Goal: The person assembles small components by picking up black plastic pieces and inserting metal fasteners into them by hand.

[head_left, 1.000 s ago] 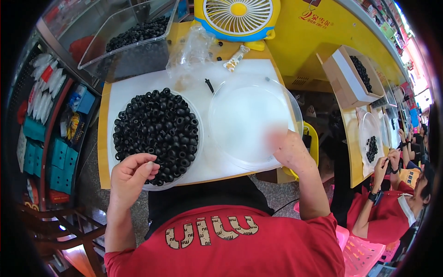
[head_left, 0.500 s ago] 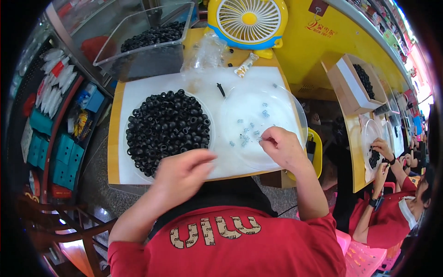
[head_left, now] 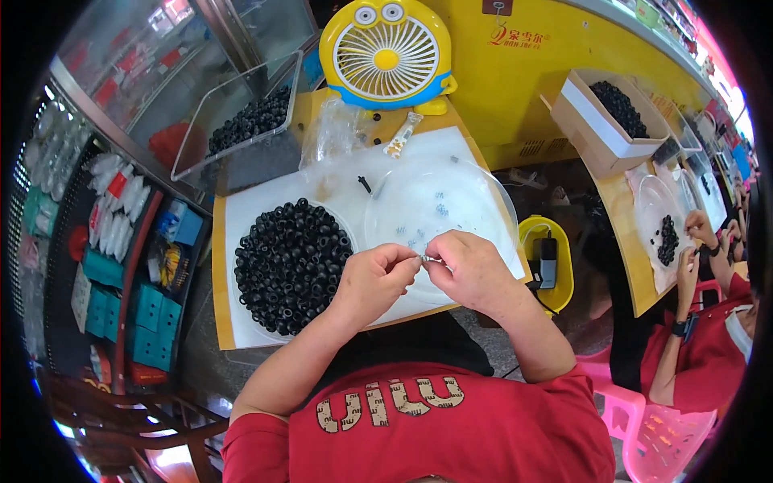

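My left hand and my right hand meet fingertip to fingertip over the near edge of a clear round tray. Both are closed in a pinch. A tiny silvery piece shows between the fingertips, mostly hidden by them. Several small bluish-silver pieces, perhaps springs, lie scattered in the tray. Left of it, a heap of black hollow ball-shaped parts fills a second round tray, close to my left hand.
A clear bin of black parts stands at the far left, beside a yellow fan. A plastic bag, a small wrapper and a black stick-like piece lie nearer. A yellow bucket stands right. Another person's hands work at the right table.
My left hand has moved right, from beside the black heap to my right hand. My right hand has lifted from the small pieces and shifted slightly left. The view has also shifted.
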Demonstrator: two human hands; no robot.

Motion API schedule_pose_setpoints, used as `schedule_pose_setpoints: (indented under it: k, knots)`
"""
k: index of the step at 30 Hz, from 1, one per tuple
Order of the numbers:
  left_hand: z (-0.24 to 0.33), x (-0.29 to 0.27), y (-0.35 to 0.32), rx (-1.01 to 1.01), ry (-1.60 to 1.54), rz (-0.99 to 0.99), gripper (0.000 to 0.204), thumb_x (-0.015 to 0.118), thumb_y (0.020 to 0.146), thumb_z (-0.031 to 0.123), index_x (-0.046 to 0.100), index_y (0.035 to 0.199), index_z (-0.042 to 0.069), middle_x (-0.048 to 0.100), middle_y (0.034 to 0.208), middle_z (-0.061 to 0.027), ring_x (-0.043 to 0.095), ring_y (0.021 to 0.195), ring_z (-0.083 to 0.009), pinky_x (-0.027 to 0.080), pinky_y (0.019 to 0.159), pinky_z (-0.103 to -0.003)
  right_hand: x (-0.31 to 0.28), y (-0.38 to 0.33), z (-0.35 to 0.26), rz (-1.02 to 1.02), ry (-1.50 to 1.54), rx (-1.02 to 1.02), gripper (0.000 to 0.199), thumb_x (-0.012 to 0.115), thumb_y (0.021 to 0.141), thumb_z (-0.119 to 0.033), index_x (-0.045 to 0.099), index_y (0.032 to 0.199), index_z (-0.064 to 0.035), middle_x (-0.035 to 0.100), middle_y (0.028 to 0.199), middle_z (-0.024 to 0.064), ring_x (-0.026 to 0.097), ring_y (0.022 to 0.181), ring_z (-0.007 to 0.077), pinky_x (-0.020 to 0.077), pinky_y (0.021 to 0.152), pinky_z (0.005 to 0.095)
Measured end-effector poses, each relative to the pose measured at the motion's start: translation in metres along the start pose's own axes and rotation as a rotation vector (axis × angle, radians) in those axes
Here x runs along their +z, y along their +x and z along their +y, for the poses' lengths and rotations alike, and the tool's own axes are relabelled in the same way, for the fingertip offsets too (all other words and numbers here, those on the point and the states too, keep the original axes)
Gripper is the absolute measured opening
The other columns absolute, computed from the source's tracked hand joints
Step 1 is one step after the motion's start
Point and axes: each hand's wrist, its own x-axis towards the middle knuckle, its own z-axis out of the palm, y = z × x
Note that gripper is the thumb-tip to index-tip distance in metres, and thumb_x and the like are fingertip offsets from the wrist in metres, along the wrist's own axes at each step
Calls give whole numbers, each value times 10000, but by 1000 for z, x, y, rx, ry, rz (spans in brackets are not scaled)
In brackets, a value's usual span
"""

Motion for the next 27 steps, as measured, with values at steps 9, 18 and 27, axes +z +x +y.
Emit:
schedule_pose_setpoints:
  k: [9, 18, 27]
  knots:
    - [9, 3, 5, 14, 148, -19, 183, 537, 828, 140, 590, 901, -19, 612, 757, -46, 570, 674, -78, 482, 580, -222, -4, -1, 15, 19, -68, -120, 144, 598, 655, -46, 531, 780, -22, 565, 705, 108, 562, 631, 262, 451, 568, 325]
    - [8, 5, 4, 604, 619, 139, 134, 560, 782, 97, 593, 892, 29, 593, 749, -128, 586, 643, -221, 457, 573, -279, -5, -4, 19, -337, 1060, 659, 202, 459, 870, -176, 543, 840, 5, 557, 678, 53, 543, 613, 117, 455, 569, 227]
    - [1, -5, 14, 97, 237, -74, 156, 537, 818, 127, 584, 887, -6, 613, 759, -68, 584, 658, -124, 477, 599, -238, -3, -9, 16, 41, 136, -21, 124, 548, 781, -101, 562, 852, 1, 582, 706, 114, 580, 641, 208, 452, 582, 280]
